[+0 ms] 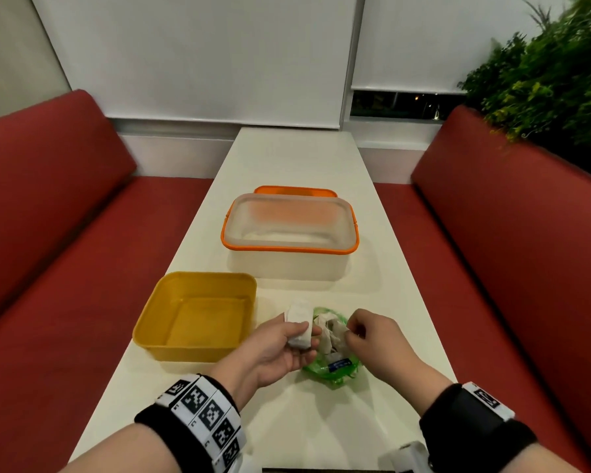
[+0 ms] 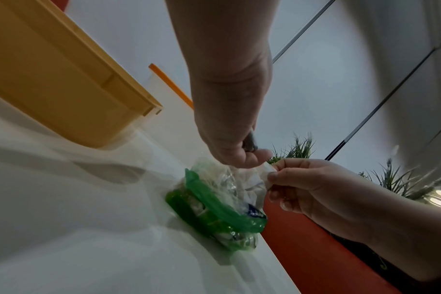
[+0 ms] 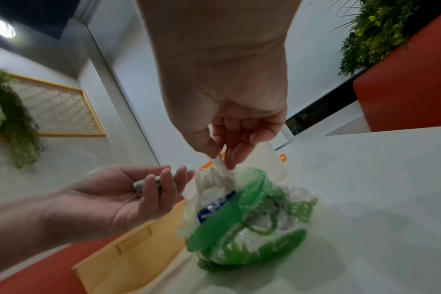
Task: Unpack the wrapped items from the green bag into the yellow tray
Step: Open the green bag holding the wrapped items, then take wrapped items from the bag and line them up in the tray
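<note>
The green bag lies on the white table, just right of the yellow tray, whose inside shows nothing. My left hand is turned palm up between tray and bag and holds a white wrapped item under its thumb. My right hand hovers over the bag's mouth and pinches a white crumpled piece that rises from the bag. In the left wrist view the bag sits near the table's right edge, and more white wrapping shows inside it.
A clear box with an orange rim stands behind the tray, with an orange lid behind it. Red benches flank the narrow table. Plants hang at the right.
</note>
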### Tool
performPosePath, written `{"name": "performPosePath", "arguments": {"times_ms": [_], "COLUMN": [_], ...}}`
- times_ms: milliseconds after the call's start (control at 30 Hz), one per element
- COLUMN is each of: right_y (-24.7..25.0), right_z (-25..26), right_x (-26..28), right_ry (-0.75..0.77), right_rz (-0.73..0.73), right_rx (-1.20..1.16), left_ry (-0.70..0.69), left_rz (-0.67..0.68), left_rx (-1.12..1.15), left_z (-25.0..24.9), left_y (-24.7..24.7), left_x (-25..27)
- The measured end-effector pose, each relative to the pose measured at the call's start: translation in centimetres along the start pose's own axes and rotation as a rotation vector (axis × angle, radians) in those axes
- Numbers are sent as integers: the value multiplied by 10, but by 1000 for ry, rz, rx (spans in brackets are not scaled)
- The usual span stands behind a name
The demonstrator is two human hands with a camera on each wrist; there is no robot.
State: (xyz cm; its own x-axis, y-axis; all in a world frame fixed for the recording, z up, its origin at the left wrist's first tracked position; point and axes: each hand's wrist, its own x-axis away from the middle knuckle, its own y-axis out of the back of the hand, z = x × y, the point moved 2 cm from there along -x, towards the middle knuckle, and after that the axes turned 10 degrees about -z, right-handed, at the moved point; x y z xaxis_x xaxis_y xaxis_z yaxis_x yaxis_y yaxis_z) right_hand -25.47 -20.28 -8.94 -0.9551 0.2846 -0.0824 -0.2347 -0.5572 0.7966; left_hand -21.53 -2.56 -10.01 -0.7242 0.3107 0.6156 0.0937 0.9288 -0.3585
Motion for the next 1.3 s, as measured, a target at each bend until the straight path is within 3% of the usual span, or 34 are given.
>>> {"name": "performPosePath", "arguments": {"times_ms": [167,467,667,833,967,1067,1200,1300], "right_y": [-7,17,39,61,51,32,13,2], "right_z": [4,-4,-4,28,57,65,62,72], "right_x": [3,-4,-14,-22,-21,-22,-27,-26], "right_ry": [97,-39,-156,-106,-216,-213,-144,-19], "right_rz": [74,-79,-93,106,392,475,313,253], "right_rx": [154,-163,-478,-731,-953,-721,-385,-226], "left_ry": [3,11,21,51,115,149,173,90], "left_rz": [-2,-27,-33,-24,87,223,240,183], "left_rx": [-3,-18,-17,70,105,112,189,173], "left_z": [5,5,0,-7,-11,-15,-12,-11], "left_y": [-5,-6,-2,-8,-21,-23,-5,10], "left_x": [-1,0,1,1,9,16,18,19]}}
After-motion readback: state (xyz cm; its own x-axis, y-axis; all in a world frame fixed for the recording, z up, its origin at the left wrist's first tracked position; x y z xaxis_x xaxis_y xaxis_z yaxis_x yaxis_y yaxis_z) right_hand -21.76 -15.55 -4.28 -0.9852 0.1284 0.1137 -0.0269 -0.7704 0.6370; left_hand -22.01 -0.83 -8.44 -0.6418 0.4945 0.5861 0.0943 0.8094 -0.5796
